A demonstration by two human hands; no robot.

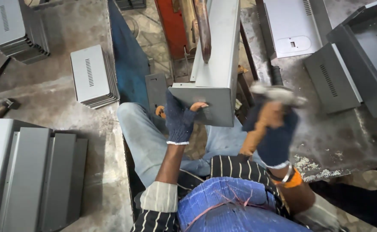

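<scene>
Step in hand, as I judge it: hammering on the grey sheet-metal cabinet (216,64), which stands on the red welding machine (171,25) ahead of my knees. My left hand (180,118), in a dark blue glove, is closed on the cabinet's near lower edge, thumb on its front face, steadying it. My right hand (274,131), also gloved, is wrapped tight round the wooden handle of a hammer (274,96); the head is raised and blurred, just right of the cabinet. The next blow calls for a firm brace and fingers kept off the strike line. No packages or signs visible. Stacked grey vented panels (93,77) lie on the floor left; more flat panels (332,79) rest on the bench right.
</scene>
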